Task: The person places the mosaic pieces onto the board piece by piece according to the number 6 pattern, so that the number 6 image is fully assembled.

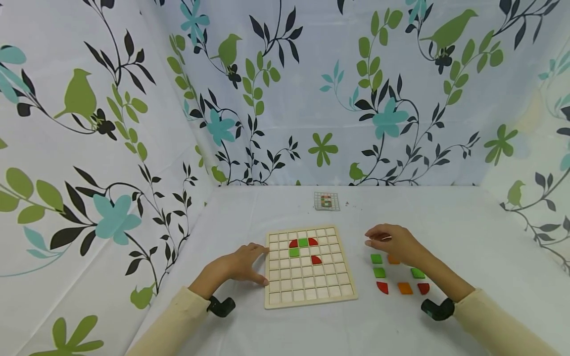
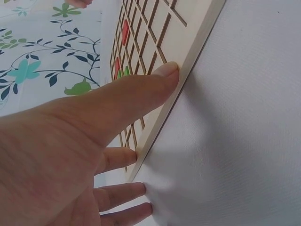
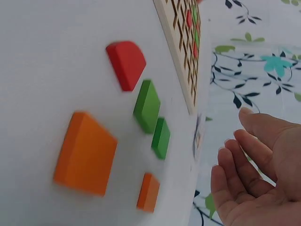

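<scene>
Board point(image 1: 297, 284): lies flat on the white worktop point(image 1: 347, 329), between my two grips; it looks like pale wood, so I judge it stiff, fairly light and able to slide if nudged. I would take it by its bare rim.
Pieces in the board: three red rounded ones point(image 1: 316, 259) and two green squares point(image 1: 294, 252), all in its upper half.
Left grip point(image 1: 240, 262): released, fingers spread; the thumb tip lies on the board's left rim and another fingertip touches that same side, nothing wrapped round it.
Right grip point(image 1: 395, 242): released, fingers loosely bent, thumb apart and nothing held; it hovers beside the loose pieces, to the right of the board.
Loose green squares point(image 3: 148, 107): three show on the worktop; I expect them light, hard and unlikely to break. Pinching two opposite sides looks surest.
Loose orange squares point(image 3: 87, 153): two show, thick enough for fingertips to catch the sides; smooth faces may slip.
Loose red pieces point(image 3: 126, 65): two show, each with a curved side. I would favour the straight sides, since pressure on the curve could twist them.
Card point(image 1: 318, 201): lies beyond the board, printed with a small coloured grid; it looks thin, so I would lift it by a corner.
</scene>
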Demonstrator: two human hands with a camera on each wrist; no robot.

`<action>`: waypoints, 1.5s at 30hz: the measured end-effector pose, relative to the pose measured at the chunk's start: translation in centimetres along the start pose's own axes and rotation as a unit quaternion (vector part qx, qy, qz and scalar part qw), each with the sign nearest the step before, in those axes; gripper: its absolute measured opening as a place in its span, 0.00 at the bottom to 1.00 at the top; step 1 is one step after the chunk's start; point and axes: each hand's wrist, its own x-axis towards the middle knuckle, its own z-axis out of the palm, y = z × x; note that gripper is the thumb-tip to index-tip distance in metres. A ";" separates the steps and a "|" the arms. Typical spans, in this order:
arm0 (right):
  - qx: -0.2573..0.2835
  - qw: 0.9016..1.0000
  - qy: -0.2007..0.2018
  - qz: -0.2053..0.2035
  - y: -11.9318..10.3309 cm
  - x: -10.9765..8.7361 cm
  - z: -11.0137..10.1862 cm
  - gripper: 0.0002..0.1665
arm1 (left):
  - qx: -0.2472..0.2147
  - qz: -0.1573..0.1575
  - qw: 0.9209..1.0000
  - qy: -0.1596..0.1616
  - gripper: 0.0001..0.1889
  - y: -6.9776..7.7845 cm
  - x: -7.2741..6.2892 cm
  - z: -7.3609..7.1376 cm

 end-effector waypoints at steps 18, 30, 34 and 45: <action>0.003 0.998 -0.045 0.037 5.2 -4.3 -2.2 0.20 | -0.003 -0.004 1.000 0.001 0.49 0.2 -0.5 0.2; -0.011 0.998 -0.052 0.042 6.8 -4.7 -1.6 0.27 | -0.001 -0.004 1.000 0.001 0.50 0.2 -0.5 0.3; -0.024 0.998 -0.050 0.033 6.6 -4.6 -1.6 0.26 | -0.005 -0.003 1.000 0.003 0.50 0.1 -0.4 0.2; -0.050 0.998 -0.039 0.009 6.5 -4.7 -1.6 0.21 | -0.004 0.000 1.000 0.003 0.50 0.0 -0.1 0.1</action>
